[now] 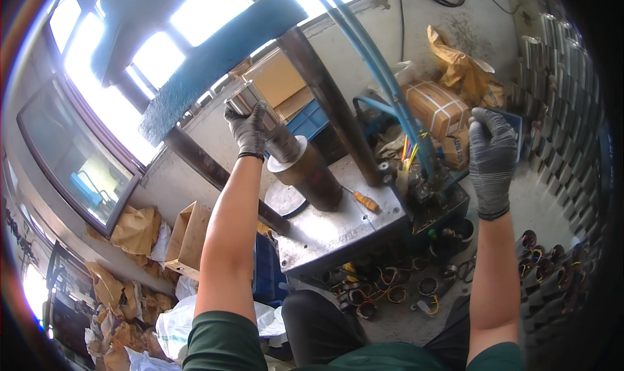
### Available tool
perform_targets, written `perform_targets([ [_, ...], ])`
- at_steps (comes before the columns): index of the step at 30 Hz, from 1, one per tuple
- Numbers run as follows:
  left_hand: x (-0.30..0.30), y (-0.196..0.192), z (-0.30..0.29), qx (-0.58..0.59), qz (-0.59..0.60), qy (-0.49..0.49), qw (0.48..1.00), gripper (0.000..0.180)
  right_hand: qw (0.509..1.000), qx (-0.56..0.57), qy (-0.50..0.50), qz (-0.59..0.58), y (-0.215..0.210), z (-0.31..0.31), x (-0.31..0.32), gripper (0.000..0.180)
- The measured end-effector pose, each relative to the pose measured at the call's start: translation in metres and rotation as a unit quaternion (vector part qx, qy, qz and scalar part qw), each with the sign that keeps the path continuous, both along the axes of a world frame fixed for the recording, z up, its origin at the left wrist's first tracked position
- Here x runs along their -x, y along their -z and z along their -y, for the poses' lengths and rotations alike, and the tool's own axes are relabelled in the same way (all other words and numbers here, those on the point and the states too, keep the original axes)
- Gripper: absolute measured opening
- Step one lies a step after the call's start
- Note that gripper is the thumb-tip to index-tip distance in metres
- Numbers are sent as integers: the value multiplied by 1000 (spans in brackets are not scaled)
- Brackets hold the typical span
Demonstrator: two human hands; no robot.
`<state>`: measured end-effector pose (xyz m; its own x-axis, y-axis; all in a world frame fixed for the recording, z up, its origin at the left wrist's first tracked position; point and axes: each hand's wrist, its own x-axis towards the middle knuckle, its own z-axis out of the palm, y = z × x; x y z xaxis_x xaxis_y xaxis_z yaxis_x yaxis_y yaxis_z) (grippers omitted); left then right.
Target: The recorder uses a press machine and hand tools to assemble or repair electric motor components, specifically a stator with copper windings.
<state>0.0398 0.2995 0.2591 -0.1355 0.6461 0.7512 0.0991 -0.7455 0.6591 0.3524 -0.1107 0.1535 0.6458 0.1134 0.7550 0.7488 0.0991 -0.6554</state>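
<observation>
My left hand [248,130], in a grey glove, is closed round a shiny hollow metal cylinder [243,96]. The cylinder is at the top of a ridged metal core [283,145]; whether it touches the core is hidden by my fingers. Below the core, a pale ring [289,158] caps a thick dark steel post [313,181] on the press bed [312,241]. A screwdriver with an orange handle [366,202] lies on the bed beside the post. My right hand [492,159], also gloved, is raised off to the right, fingers loosely bent, with nothing visible in them.
Dark columns [328,104] and a blue plate [221,52] frame the post. Blue hoses [390,78] run down behind. Wound coil parts [383,286] lie on the floor before the bed. Stacked metal cylinders [559,98] stand far right; a cardboard box [434,107] sits behind.
</observation>
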Motion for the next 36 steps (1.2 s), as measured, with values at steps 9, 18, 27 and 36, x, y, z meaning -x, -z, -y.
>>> perform_targets([
  [9,-3,12,10,22,-1,0,1000,85,984,155,-66,51,-16,29,-2,18],
  [18,10,88,11,97,60,106,988,80,912,341,-123,192,-17,68,7,32],
  [27,24,84,17,119,32,93,988,78,673,651,-219,275,35,145,46,27],
  [36,13,73,39,158,-13,78,984,80,644,708,-147,249,62,168,63,23],
])
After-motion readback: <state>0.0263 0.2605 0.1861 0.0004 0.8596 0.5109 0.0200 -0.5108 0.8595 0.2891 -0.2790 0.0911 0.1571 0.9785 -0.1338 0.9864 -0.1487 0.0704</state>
